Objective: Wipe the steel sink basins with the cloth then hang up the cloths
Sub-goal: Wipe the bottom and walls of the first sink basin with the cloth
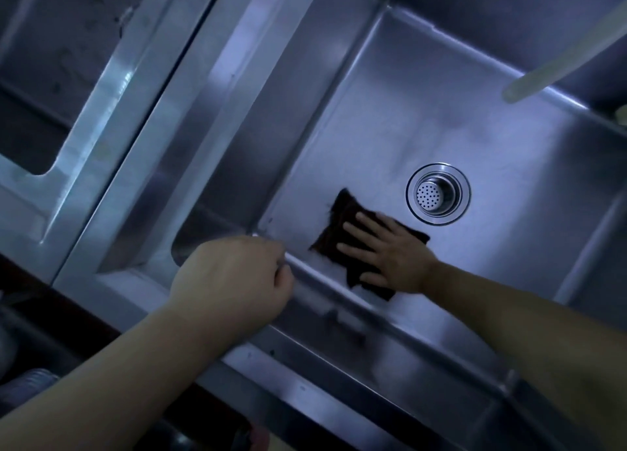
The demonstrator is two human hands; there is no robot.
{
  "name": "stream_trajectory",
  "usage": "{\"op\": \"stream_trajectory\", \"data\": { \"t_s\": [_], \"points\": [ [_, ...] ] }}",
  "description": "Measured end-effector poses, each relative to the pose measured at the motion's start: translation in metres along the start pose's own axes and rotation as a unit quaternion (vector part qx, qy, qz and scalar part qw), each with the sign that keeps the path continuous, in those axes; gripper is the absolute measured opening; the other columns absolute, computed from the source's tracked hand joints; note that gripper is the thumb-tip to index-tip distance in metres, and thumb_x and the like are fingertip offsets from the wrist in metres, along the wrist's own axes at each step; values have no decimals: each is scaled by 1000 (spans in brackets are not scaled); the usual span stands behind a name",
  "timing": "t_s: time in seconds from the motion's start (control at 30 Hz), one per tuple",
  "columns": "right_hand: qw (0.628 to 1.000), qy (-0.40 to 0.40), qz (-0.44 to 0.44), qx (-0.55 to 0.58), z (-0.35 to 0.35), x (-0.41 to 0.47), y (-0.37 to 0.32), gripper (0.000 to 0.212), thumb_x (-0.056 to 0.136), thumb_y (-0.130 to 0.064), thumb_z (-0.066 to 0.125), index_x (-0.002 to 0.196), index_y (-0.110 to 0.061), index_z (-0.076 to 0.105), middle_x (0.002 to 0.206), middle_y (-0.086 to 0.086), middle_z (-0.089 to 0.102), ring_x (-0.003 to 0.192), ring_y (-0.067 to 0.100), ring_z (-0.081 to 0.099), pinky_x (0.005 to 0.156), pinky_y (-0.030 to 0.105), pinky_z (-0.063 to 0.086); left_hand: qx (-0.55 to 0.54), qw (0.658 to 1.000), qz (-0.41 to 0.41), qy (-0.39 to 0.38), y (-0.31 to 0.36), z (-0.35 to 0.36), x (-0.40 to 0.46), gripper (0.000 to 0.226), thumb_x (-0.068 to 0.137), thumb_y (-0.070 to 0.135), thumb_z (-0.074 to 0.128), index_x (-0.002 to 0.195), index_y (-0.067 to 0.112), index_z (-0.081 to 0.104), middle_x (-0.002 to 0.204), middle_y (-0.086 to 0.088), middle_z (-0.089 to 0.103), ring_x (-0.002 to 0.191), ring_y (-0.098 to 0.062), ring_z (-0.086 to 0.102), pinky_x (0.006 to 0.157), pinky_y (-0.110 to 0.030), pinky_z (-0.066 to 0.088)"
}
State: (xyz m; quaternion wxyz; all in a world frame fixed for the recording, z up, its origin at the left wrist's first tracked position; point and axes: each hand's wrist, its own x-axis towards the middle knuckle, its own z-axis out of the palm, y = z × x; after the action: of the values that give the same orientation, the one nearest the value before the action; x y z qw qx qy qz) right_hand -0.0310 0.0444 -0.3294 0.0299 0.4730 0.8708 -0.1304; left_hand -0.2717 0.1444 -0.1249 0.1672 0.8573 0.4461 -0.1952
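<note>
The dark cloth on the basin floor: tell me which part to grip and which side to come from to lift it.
Pinch the free corner of the dark cloth that points away from the right hand, coming from above on the side toward the drain. The cloth lies flat on the basin floor and the hand's straight fingers press its middle, so only the corners are exposed. A judgement only.

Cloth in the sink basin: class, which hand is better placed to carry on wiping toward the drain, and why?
The right hand. It lies flat on the dark cloth on the basin floor, beside the drain. The left hand is curled at the front rim, off the cloth.
</note>
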Motion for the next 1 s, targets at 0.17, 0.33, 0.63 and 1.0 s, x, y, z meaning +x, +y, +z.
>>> {"op": "stream_trajectory", "data": {
  "t_s": [0.17, 0.33, 0.63, 1.0],
  "points": [
    [992, 15, 129, -2, -14, 21, 70, 72, 83, -52, 56, 145, -21, 37, 152, 19, 28, 141, 45, 19, 114, 55, 19, 6, 1000, 3, 16, 0, 2, 0, 30, 81, 43, 33, 78, 23, 55, 73, 2, 62, 71, -18, 60, 57, -30, 43],
    [944, -6, 329, -12, -21, 62, 85, 76, 87, -66, 24, 151, -28, 10, 159, 16, 5, 145, 39, -3, 117, 51, 0, 11, 999, 7, 36, 1, 3, -1, 28, 78, 39, 37, 71, 20, 57, 65, 2, 60, 64, -19, 58, 53, -30, 43],
    [996, -34, 81, 17, 9, 20, -57, 59, 92, -50, 34, 148, -32, 25, 157, 13, 17, 143, 41, 11, 115, 57, 13, 32, 995, 44, 88, 7, 0, -10, 28, 83, 35, 40, 71, 21, 61, 63, 2, 60, 62, -21, 57, 48, -31, 42],
    [980, -15, 196, 13, 13, -131, 3, 66, 88, -54, 38, 143, -18, 36, 149, 17, 35, 138, 43, 26, 112, 53, 20, 9, 991, 118, 60, 49, 0, -18, 40, 87, 50, 33, 82, 23, 62, 76, 1, 65, 73, -23, 62, 56, -29, 40]
  ]
}}
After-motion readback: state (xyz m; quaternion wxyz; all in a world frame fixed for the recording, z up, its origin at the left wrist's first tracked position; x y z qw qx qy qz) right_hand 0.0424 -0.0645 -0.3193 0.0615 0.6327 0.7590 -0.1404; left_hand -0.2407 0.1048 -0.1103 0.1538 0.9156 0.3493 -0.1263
